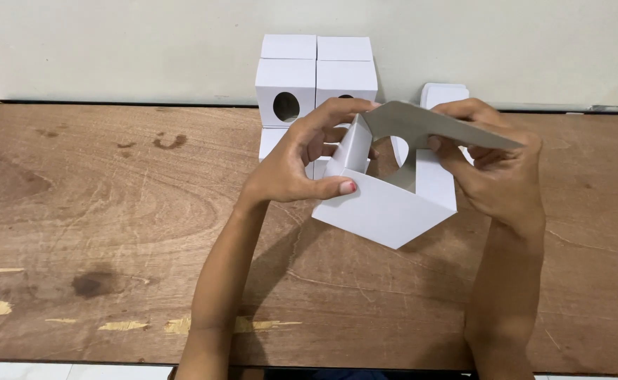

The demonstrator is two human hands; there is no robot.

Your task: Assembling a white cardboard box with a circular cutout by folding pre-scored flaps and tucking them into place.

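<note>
The wooden table point(112, 232) runs wide to either side of the hands, with bare board to the left of the left hand point(291, 165) and to the right of the right hand point(495, 172), and more bare board between the forearms and the near edge. Behind the fingers the room is tighter: a stack of finished white boxes point(316, 77) with round holes stands against the wall point(112, 42), just past the left fingertips, and a small pile of flat white cards point(444, 93) lies just beyond the right knuckles.

A half-folded white cardboard box point(386, 207) sits between the two hands, raised and tilted, its lowest corner close to the table. The left thumb presses on the near white panel while the left fingers curl over the top of an upright flap, so this hand grips the box. The right fingers are closed around a long grey-backed flap that slopes up over the box, thumb beneath and fingers along its far edge. A round hole in one panel shows between the hands.

The tabletop is brown, scratched and stained, with chipped patches near its front edge. The wall behind is pale and plain.
</note>
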